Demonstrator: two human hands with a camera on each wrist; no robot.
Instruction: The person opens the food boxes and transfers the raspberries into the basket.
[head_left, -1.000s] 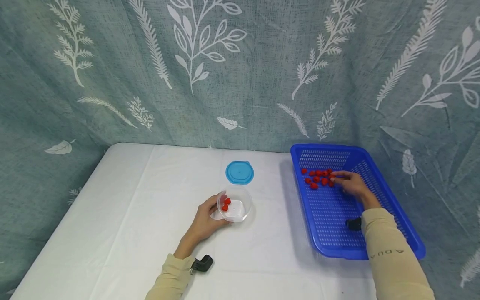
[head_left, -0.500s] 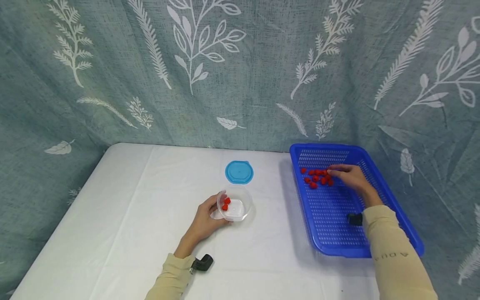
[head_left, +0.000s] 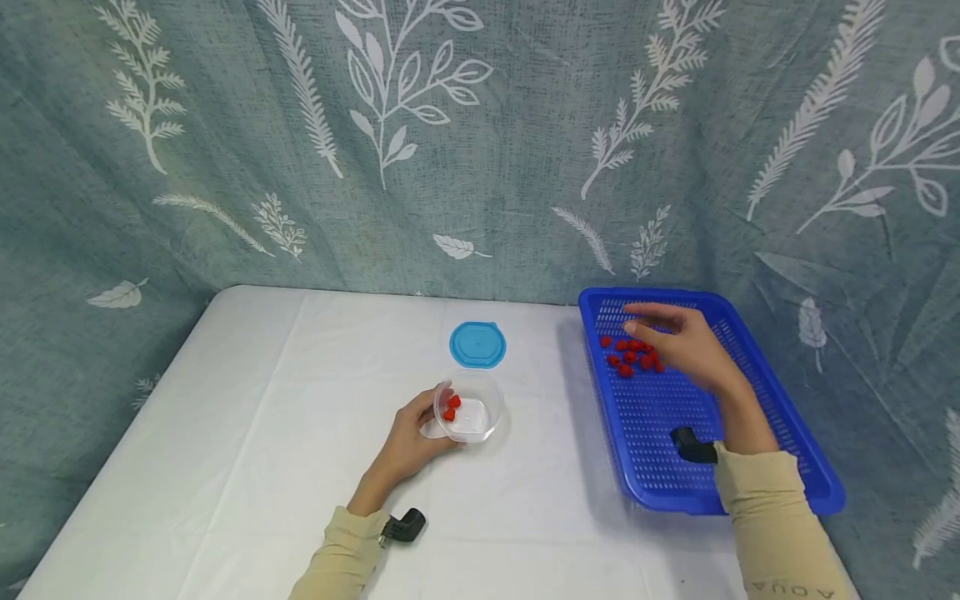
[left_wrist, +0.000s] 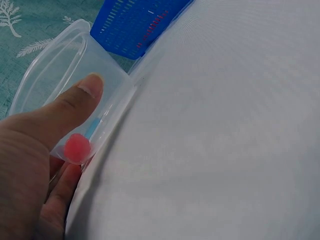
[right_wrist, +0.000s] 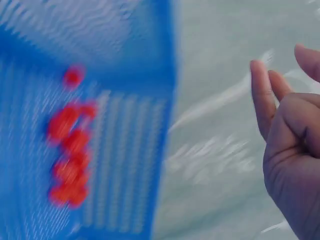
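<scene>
My left hand (head_left: 408, 442) grips the side of a clear plastic tub (head_left: 480, 429), which stands on the white table. Its thumb lies along the tub's outer wall in the left wrist view. Two small red, raspberry-like pieces (head_left: 454, 402) lie in the tub; one bumpy red piece (left_wrist: 77, 148) shows through its wall. My right hand (head_left: 686, 342) hovers over the blue basket (head_left: 660, 483), index finger and thumb extended leftward. No red piece is visible between them, and part of the hand is cut off in the right wrist view. Below it lie several red pieces (head_left: 625, 371).
A round blue lid (head_left: 478, 344) lies flat on the white table (head_left: 315, 400) behind the tub. The basket stands at the table's right side. A green patterned curtain (head_left: 480, 208) hangs behind the table's back edge.
My right hand has risen from the red pieces in the basket and shifted to the left. The left hand and the tub stay where they were.
</scene>
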